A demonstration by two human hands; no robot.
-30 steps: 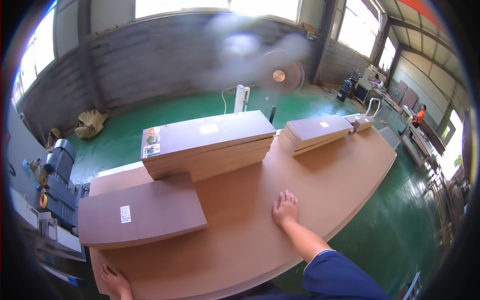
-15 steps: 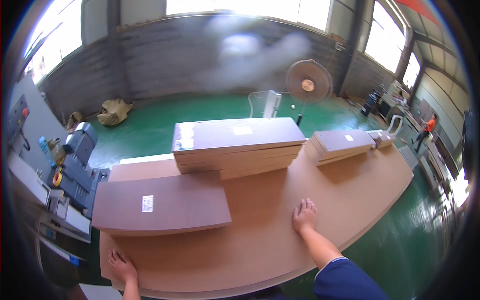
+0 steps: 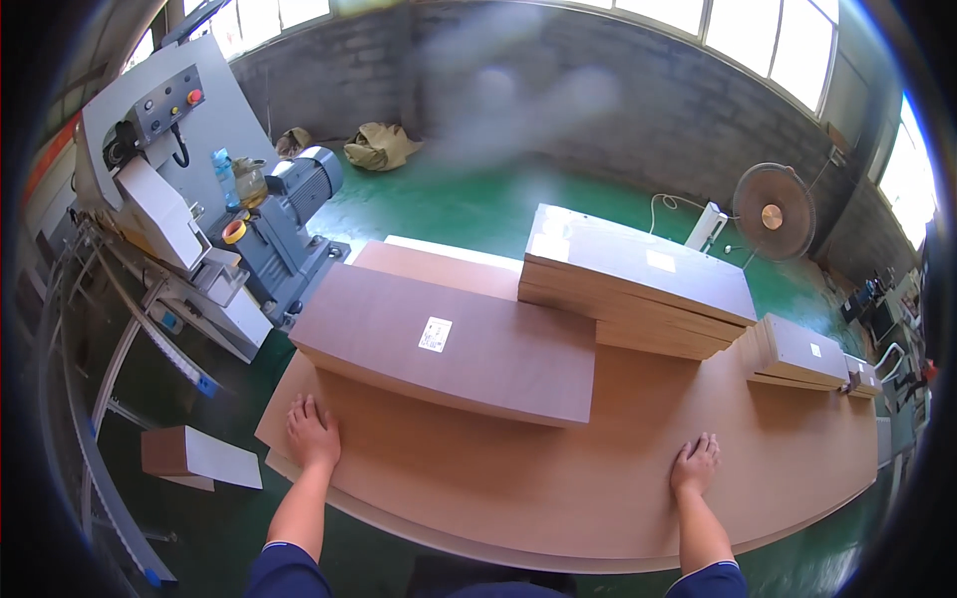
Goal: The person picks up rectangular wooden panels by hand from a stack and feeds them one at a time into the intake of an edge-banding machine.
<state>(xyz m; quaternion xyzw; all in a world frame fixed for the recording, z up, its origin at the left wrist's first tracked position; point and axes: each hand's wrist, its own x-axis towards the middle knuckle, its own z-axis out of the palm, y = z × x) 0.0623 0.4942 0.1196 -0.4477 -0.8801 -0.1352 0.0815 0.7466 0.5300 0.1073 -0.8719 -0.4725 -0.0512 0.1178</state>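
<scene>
My left hand (image 3: 314,433) rests palm down near the left end of a large brown board (image 3: 498,478), fingers spread, in front of a stack of dark brown panels. That near stack (image 3: 498,344) has a white label on its top panel. Farther right, my right hand (image 3: 695,465) lies on the same board with its fingers slightly bent and nothing in it. Behind the near stack stands a taller stack of panels (image 3: 638,289), also labelled. Smaller panel stacks (image 3: 797,351) sit toward the board's right end.
At left stands a grey machine with a control panel (image 3: 167,104) and a motor (image 3: 304,184); a bottle (image 3: 224,179) and tape roll (image 3: 234,231) rest on it. Curved rails (image 3: 150,329) run beside it. Loose pieces (image 3: 204,458) lie low at left. A fan (image 3: 775,212) stands behind.
My view has swung left, bringing the machine and rails further in. Both hands remain on the board, and more of my left forearm now shows. The stacks look unmoved on the board.
</scene>
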